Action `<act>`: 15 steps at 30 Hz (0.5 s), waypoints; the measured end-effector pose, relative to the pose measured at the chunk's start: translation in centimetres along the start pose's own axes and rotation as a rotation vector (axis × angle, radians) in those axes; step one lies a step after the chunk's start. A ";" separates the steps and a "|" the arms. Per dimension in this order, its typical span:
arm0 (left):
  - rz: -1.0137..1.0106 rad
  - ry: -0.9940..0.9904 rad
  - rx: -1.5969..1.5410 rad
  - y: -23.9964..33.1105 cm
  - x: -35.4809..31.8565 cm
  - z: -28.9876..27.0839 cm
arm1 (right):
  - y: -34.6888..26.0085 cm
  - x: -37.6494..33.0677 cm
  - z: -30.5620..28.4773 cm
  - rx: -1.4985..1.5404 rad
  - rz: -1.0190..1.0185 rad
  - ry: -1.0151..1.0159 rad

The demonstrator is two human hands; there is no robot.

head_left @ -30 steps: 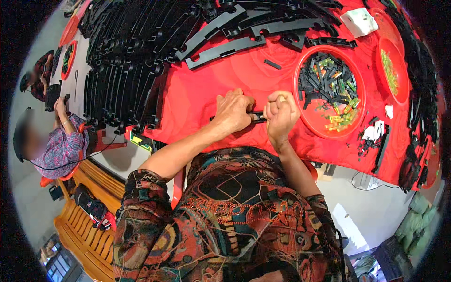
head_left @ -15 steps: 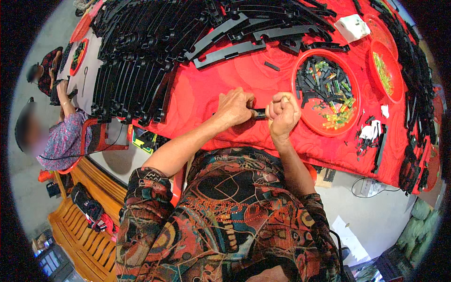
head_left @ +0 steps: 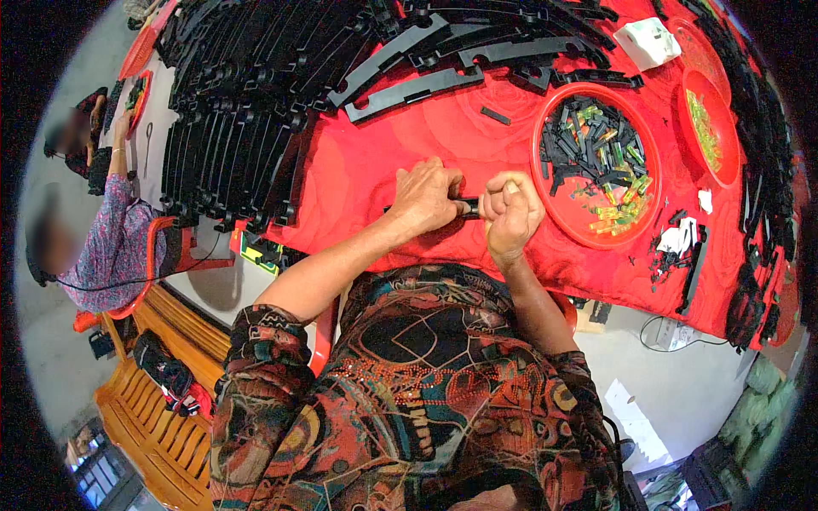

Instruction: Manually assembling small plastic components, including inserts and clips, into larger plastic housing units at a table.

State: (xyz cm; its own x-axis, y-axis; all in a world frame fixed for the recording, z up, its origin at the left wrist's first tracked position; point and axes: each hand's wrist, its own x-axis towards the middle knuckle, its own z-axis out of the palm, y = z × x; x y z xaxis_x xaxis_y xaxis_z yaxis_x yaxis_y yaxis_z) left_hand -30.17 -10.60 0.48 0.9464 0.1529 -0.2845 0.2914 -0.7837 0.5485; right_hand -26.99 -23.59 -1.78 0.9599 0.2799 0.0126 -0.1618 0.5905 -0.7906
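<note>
Low over the red cloth, a black plastic strip (head_left: 469,207) spans the gap between my hands; most of its length is hidden. My left hand (head_left: 429,196) is closed over its left part, pressing it near the cloth. Fingers curled in a fist, my right hand (head_left: 511,213) grips the strip's right end, and whatever else it may hold is hidden. Just right of that hand is a round red basin (head_left: 538,189) with small black pieces and yellow-green transparent tubes in it.
Long black plastic parts (head_left: 256,111) are heaped at the left and far side. A second red basin (head_left: 728,162), a white box (head_left: 648,43) and crumpled white paper (head_left: 677,237) lie to the right. Two people sit at the far left by a wooden bench (head_left: 162,409).
Both my hands stay in nearly the same place on the strip, with the right fist slightly turned. At the left, a seated person's arm has reached farther forward toward a red tray.
</note>
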 end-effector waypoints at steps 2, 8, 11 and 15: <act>-0.008 0.004 0.018 0.1 0.0 -0.1 | 0.1 -0.2 0.2 -0.066 -0.019 -0.049; -0.022 0.002 0.030 0.4 0.0 0.1 | -0.1 -0.1 0.2 -0.085 0.002 -0.078; 0.009 0.023 0.053 0.3 0.2 0.2 | 0.2 0.1 -0.1 -0.120 -0.008 -0.080; -0.036 -0.042 0.080 0.4 0.3 -0.2 | 0.0 0.3 0.3 -0.149 -0.003 -0.113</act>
State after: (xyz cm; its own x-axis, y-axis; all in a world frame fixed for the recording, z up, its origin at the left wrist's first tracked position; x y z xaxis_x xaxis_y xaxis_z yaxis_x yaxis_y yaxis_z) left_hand -29.70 -10.77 0.76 0.9284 0.1572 -0.3366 0.3111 -0.8241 0.4734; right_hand -26.81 -23.29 -1.53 0.9271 0.3669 0.0771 -0.1153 0.4748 -0.8725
